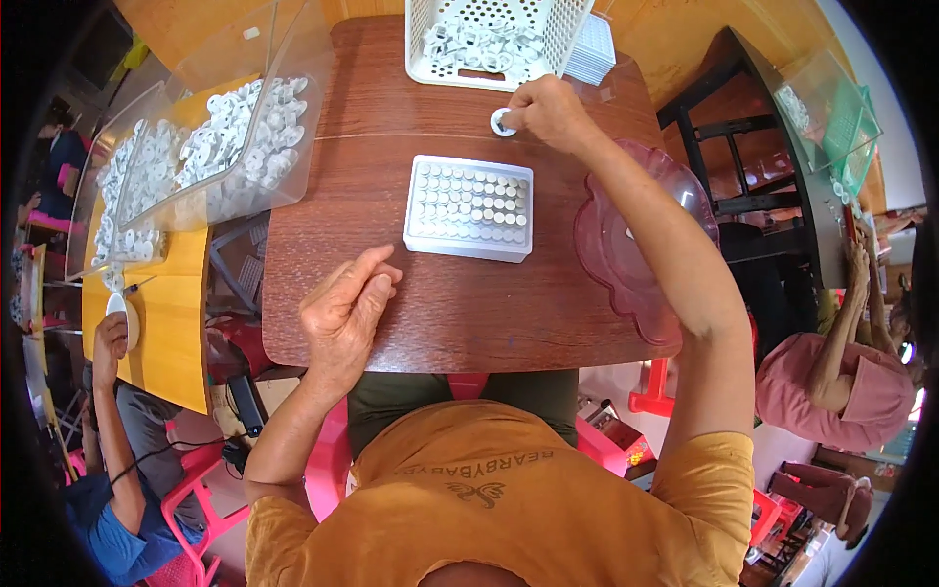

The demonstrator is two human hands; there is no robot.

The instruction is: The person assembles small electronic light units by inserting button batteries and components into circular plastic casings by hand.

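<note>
My right hand [548, 110] reaches to the far side of the brown wooden table [323, 323], fingers closed on a small white ring-shaped plastic part [502, 122] just below a white perforated basket [445, 59] holding several such parts. In the table's middle lies a white rectangular tray [469, 206] filled with rows of small round pieces. My left hand [347, 308] rests near the table's front left, fingers loosely curled; whether it holds something small I cannot tell.
A pink translucent scalloped bowl [626, 259] sits at the table's right edge. Clear plastic bins [235, 147] full of white parts stand at the left, over a yellow table [166, 323]. Other people sit at left and right. A dark table [743, 117] stands at right.
</note>
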